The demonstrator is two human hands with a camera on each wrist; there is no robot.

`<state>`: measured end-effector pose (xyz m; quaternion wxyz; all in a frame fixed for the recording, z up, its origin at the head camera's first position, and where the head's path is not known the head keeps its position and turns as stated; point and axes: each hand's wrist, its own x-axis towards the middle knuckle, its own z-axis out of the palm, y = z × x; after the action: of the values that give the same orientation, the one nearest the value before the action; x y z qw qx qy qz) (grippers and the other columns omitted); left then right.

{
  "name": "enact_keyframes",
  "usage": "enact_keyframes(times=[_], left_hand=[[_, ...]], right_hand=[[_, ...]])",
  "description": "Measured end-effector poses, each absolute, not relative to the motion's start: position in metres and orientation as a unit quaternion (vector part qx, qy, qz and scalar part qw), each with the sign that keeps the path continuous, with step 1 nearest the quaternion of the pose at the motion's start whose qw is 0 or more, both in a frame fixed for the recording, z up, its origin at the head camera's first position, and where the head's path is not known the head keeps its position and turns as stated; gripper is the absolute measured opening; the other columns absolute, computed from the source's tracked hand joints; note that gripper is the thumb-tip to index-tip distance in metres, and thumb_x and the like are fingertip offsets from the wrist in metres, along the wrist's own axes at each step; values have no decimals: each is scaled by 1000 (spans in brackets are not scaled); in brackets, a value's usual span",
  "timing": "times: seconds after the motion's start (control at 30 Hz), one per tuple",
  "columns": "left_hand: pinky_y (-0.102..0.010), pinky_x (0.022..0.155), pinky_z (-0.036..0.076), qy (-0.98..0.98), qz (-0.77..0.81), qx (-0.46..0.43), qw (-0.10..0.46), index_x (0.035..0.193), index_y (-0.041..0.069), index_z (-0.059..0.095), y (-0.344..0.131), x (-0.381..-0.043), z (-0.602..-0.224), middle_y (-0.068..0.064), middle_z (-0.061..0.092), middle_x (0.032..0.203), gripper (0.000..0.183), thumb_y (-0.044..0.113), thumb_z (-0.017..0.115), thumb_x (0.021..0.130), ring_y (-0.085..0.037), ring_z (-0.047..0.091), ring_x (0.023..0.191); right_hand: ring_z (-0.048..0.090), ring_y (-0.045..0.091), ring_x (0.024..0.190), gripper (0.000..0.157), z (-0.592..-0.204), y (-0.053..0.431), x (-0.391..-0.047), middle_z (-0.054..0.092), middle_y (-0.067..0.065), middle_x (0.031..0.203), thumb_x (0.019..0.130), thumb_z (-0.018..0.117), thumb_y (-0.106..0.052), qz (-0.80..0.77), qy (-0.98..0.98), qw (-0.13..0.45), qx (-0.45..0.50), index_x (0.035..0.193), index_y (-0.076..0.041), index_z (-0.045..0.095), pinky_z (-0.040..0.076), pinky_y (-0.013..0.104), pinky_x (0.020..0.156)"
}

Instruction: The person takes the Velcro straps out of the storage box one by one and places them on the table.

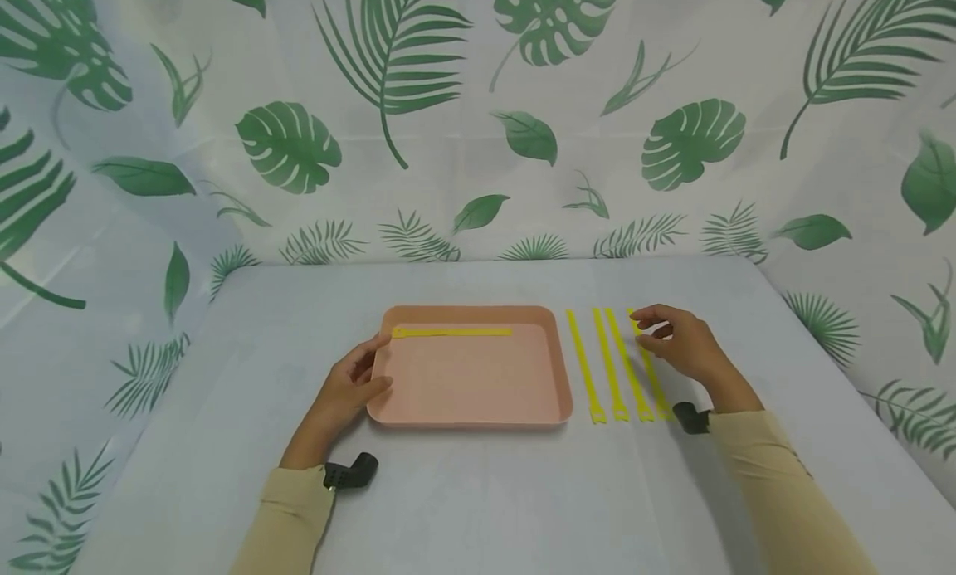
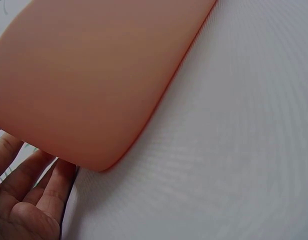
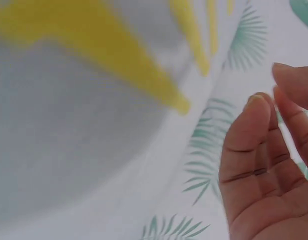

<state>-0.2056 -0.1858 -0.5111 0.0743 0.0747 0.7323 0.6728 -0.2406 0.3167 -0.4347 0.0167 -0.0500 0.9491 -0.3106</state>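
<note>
A pink rectangular tray (image 1: 470,384) lies on the table, and one yellow strap (image 1: 456,333) with a wider, holed head runs along its far inner side. My left hand (image 1: 351,384) holds the tray's left rim, thumb over the edge; in the left wrist view, the fingers (image 2: 59,185) meet the tray's corner. To the right of the tray, several yellow straps (image 1: 586,367) lie roughly side by side, slotted heads toward me. My right hand (image 1: 683,338) hovers over the rightmost strap (image 1: 651,376), fingers bent and apart from the thumb, holding nothing.
A pale cloth covers the table (image 1: 478,500). Leaf-printed white sheets (image 1: 448,168) hang behind it and at both sides. Small black wrist cameras (image 1: 353,471) sit at both cuffs.
</note>
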Motion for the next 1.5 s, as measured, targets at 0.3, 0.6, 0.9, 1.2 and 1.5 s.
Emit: enact_keyframes(times=[0.3, 0.6, 0.9, 1.2, 1.5], left_hand=[[-5, 109, 37, 738, 667, 73, 72, 163, -6, 40, -188, -208, -512, -25, 29, 173, 73, -7, 68, 96, -39, 31, 159], [-19, 122, 35, 737, 667, 79, 73, 162, -6, 40, -188, -209, -511, -25, 28, 173, 72, -4, 69, 96, -40, 31, 159], [-17, 120, 36, 741, 664, 71, 75, 162, -4, 42, -185, -211, -512, -24, 32, 172, 73, -4, 69, 95, -37, 33, 158], [-43, 130, 29, 740, 665, 69, 75, 162, -5, 42, -185, -210, -512, -21, 28, 175, 72, -6, 69, 95, -37, 30, 160], [-42, 130, 30, 739, 666, 74, 77, 161, -7, 41, -188, -209, -511, -23, 27, 175, 72, -5, 69, 96, -39, 30, 160]], right_hand=[[71, 46, 110, 32, -425, 288, -244, 69, 29, 133, 100, 75, -2, -338, 934, -21, -115, 130, 6, 68, 64, 50, 86], [71, 45, 112, 31, -416, 264, -249, 70, 26, 134, 100, 75, -4, -361, 921, -14, -143, 130, 4, 70, 64, 49, 89], [71, 43, 114, 31, -414, 242, -252, 69, 25, 134, 101, 74, -5, -386, 908, 5, -164, 131, 3, 70, 63, 50, 92], [72, 43, 113, 32, -412, 220, -260, 71, 25, 132, 100, 73, 1, -403, 896, 15, -187, 132, 5, 69, 61, 55, 96], [72, 45, 111, 28, -415, 201, -267, 72, 27, 128, 100, 71, 4, -415, 885, 23, -209, 128, 7, 70, 64, 45, 92]])
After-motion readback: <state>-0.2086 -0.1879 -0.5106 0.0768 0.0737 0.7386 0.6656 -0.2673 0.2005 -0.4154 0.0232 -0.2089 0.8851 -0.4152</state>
